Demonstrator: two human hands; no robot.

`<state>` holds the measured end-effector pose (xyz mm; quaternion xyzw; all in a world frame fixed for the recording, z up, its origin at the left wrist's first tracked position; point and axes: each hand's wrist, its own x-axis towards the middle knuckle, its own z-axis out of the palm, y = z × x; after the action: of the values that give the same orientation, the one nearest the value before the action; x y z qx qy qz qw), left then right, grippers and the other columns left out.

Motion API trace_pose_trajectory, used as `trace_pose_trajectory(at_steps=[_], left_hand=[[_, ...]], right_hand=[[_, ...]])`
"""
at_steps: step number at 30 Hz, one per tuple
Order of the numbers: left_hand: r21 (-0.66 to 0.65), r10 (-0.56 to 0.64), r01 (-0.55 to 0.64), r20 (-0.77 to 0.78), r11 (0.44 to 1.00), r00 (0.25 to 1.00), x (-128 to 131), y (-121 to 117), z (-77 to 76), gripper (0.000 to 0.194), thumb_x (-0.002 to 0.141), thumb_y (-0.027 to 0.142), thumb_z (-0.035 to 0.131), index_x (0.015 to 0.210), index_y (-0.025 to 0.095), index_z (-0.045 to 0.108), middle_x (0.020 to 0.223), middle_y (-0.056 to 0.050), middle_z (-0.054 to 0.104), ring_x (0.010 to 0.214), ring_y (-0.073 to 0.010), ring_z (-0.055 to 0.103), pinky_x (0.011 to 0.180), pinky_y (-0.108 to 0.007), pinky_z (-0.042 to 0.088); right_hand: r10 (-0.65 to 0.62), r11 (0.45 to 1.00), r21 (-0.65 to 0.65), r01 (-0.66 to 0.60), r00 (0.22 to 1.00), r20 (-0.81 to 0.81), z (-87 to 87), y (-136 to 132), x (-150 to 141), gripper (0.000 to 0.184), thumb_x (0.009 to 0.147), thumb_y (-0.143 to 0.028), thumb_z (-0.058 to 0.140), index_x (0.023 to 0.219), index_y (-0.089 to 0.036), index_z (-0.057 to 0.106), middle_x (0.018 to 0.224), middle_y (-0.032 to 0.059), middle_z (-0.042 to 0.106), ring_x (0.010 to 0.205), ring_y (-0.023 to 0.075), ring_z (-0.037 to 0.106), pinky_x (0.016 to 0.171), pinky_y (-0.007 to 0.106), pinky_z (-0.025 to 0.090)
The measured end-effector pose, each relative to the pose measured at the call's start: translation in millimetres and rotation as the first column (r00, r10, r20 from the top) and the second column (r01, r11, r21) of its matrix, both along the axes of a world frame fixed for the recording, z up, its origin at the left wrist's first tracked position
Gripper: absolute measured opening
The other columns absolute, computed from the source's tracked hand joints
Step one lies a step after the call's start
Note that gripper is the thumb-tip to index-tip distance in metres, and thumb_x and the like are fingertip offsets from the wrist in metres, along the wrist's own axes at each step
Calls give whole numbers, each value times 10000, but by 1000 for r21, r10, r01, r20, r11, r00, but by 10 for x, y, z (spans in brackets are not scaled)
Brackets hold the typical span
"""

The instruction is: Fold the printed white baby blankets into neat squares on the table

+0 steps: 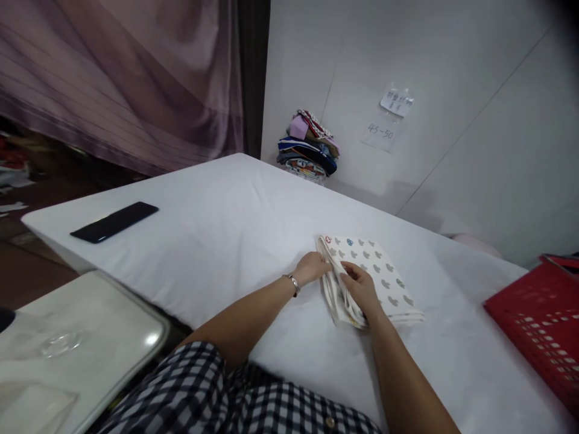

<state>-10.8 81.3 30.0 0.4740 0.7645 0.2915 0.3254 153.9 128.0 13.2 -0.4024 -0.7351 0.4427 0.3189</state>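
A white cloth (384, 271) printed with grey mouse-head shapes and a few coloured ones lies folded in layers on the white table. My left hand (312, 267), with a bracelet at the wrist, is closed on the cloth's left folded edge, its fingertips tucked partly out of sight. Just to the right, my right hand (362, 288) pinches the same layered edge between thumb and fingers. Below the hands, the near left layers hang a little loose and apart.
A black phone-like slab (115, 222) lies at the table's left. Folded clothes (308, 147) are stacked by the wall. A red basket (543, 319) stands at the right. A pale glossy surface (113, 313) adjoins the white tabletop (217, 211) at lower left.
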Motion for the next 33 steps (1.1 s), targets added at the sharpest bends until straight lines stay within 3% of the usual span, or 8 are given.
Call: trace_pose_trajectory(at_steps=[8,15,22,33], left_hand=[[91,23,-19,-36,996,999,-7,7,-34,202,689,369,557,642,183,621,668,-19,639,602,-140,544,498,-236,325],[11,28,-29,62,1000,998,-28,52,27,203,661,362,582,586,174,593,594,-1,582,561,-130,516,488,-234,326],[18,60,-62,91,998,994,-72,51,5,191,657,354,593,625,165,590,608,-5,585,571,-123,517,487,-221,327],[38,126,-148,350,988,928,-50,209,-65,144,651,262,631,630,122,607,595,2,572,576,-110,511,494,-201,357]], right_hand=[[29,997,67,-30,999,16,39,-51,-13,355,713,-280,546,1045,-205,646,923,26,685,815,194,611,790,338,482],[-17,994,114,7,996,89,-22,-22,-11,397,705,-328,561,1072,-203,645,939,35,689,836,208,616,802,362,477],[-34,992,124,24,996,80,49,-99,-30,374,714,-309,559,1057,-192,650,953,49,685,849,211,610,808,355,473],[-32,990,142,18,994,101,-1,-59,-38,367,705,-299,557,1048,-213,660,1004,41,679,903,214,604,855,364,458]])
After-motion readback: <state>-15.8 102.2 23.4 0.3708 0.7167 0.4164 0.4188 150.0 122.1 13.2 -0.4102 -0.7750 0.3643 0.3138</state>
